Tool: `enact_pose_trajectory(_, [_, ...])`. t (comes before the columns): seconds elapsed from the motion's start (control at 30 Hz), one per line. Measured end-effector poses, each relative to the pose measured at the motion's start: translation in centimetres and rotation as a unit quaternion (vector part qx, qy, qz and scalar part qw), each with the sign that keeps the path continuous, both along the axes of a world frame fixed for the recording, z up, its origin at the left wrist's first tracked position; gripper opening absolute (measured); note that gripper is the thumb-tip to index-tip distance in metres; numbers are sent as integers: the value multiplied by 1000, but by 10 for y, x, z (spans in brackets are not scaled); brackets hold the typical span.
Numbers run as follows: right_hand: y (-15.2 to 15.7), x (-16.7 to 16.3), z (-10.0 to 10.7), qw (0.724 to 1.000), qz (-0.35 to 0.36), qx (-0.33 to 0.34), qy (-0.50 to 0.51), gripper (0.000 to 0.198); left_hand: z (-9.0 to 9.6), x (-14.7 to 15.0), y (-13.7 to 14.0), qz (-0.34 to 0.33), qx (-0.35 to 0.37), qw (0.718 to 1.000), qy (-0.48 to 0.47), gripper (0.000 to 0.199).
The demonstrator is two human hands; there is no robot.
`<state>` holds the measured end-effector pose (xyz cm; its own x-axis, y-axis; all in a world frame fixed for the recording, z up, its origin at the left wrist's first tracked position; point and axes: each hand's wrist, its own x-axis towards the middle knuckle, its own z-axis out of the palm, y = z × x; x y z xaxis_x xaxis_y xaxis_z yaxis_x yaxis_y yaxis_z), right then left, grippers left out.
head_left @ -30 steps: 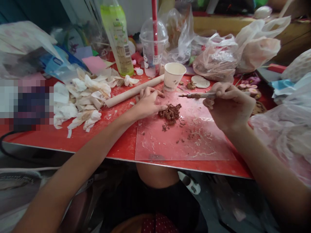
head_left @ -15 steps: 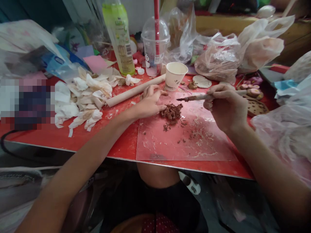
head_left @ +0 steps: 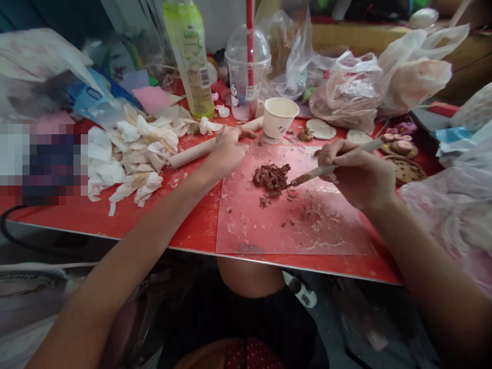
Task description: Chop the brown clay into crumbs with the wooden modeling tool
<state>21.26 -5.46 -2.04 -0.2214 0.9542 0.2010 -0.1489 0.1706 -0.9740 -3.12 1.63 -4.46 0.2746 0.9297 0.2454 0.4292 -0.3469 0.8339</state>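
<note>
My right hand (head_left: 359, 171) is closed around a thin, clay-smeared modelling tool (head_left: 309, 174), its tip pointing left and down. That tip reaches the right edge of a rough heap of brown clay (head_left: 271, 177), and the two seem to touch. The heap rests on a clear plastic sheet (head_left: 246, 230) strewn with crumbs and pale shavings. Behind the heap and to its left, my left hand (head_left: 228, 152) hovers with fingers apart and holds nothing. A white paper cup (head_left: 280, 120) stands just right of its fingertips. A long pale rod (head_left: 194, 154) lies partly hidden behind this hand.
Crumpled tissues (head_left: 132, 148) are heaped at left. Behind stand a green bottle (head_left: 192, 66) and a domed plastic cup (head_left: 248, 72) with a red straw. Plastic bags (head_left: 346, 92) crowd the back and right. Small clay pieces (head_left: 402, 146) lie beyond my right hand.
My left hand has drawn back from the clay heap, up and to the left. The tool's tip has dropped from above the sheet to the heap's right edge.
</note>
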Motion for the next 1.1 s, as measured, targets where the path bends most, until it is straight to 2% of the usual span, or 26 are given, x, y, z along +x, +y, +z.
enact_pose_trajectory(0.17, [1, 0, -2, 998, 39, -14, -51, 12, 7, 1, -7, 7, -26, 1000, 2, 29])
enact_pose_trajectory(0.27, [3, -4, -8, 999, 20, -8, -32, 15, 8, 2, -9, 1, -26, 1000, 5, 28])
enact_pose_trajectory(0.37, [3, -5, -11, 999, 0, -8, -34, 10, 8, 2, -8, -8, -26, 1000, 3, 26])
enact_pose_trajectory(0.57, [-4, 0, 7, 994, -89, 25, -53, 18, 11, 7, -10, 11, -27, 999, 25, 25])
enact_pose_trajectory(0.67, [-13, -2, 18, 986, -133, 30, -99, 13, 11, 10, -13, 23, 0, 999, 43, 24])
enact_pose_trajectory(0.8, [-38, -9, 25, 974, -166, -3, -152, 10, 4, 15, -17, 36, 77, 995, 52, 22])
enact_pose_trajectory(0.9, [-63, -9, 21, 961, -138, -21, -237, 12, -2, 18, -19, 33, 125, 991, 42, 22])
enact_pose_trajectory(0.97, [-78, -5, 15, 941, -109, -22, -318, 17, -4, 19, -19, 32, 145, 988, 40, 23])
enact_pose_trajectory(1.1, [-99, 2, -1, 896, -116, 30, -427, 28, -7, 18, -17, 29, 159, 985, 59, 23])
